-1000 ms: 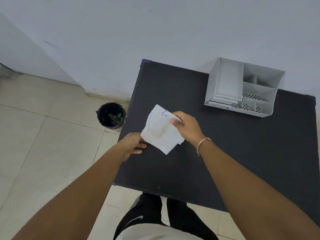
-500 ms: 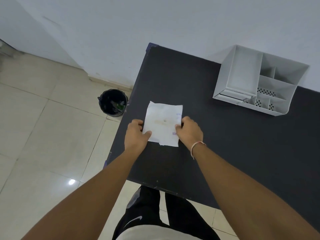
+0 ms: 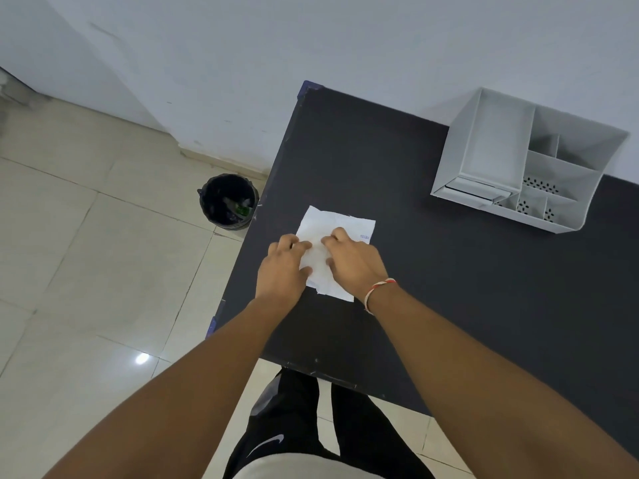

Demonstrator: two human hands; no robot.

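**Mia:** Where is the paper [image 3: 349, 223]?

**Tom:** It lies flat on the desk [image 3: 449, 288], near the desk's left edge. Both hands are on top of it.

**Mia:** What are the hands doing?

**Tom:** The left hand [image 3: 281, 267] covers the left side of the paper. The right hand [image 3: 356, 261] covers the middle. The fingers are a bit bent and the tips press down on the sheet. They are not wrapped round it. The top and the bottom of the paper stick out past the hands.

**Mia:** What holds things here?

**Tom:** A white box [image 3: 491, 140] stands at the back of the desk, by the wall, well apart from the paper. It has 1 big part and some small parts with little holes. A black bin [image 3: 226, 223] stands on the floor just beside the desk's left edge. It has something green [image 3: 243, 210] in it, too small to name.

**Mia:** How many of each?

**Tom:** 1 paper, 2 hands, 1 white box, 1 bin, 1 desk.
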